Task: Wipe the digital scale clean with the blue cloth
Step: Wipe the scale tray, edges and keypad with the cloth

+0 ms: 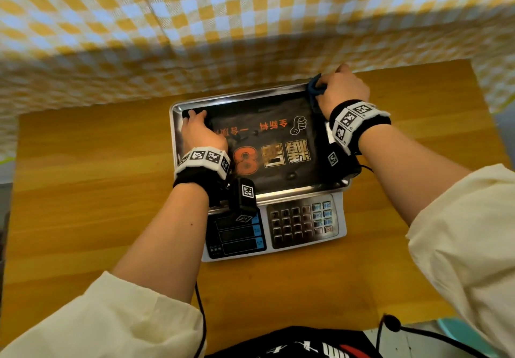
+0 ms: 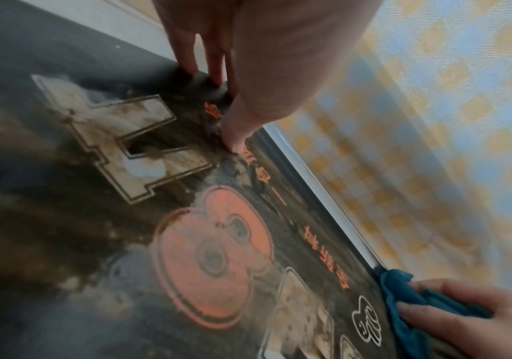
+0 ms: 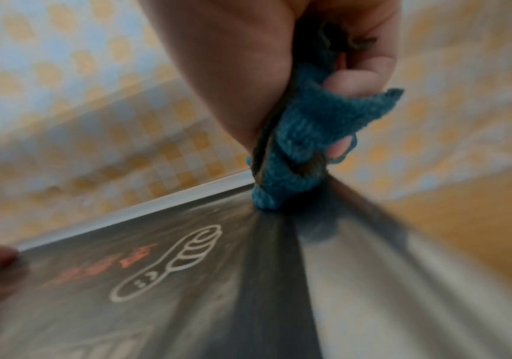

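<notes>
My right hand (image 3: 325, 80) bunches the blue cloth (image 3: 303, 136) at the digital scale (image 1: 303, 226) pan's corner, left hand (image 1: 202, 132) pressing with near-straight fingers (brown grime remains mid-pan).

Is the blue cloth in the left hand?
No, the right hand grips the cloth at the far corner of the scale; the left hand rests bare on the tray.

Digital scale (image 1: 278, 218) centred on a wooden table (image 1: 83, 190), steel tray far, keypad and displays near. Left hand (image 1: 200, 132) resting on the tray's far-left corner. Right hand (image 1: 344, 88) gripping a bunched blue cloth (image 1: 315, 87) at the far-right corner. Checked fabric (image 1: 195, 23) hanging beyond.
</notes>
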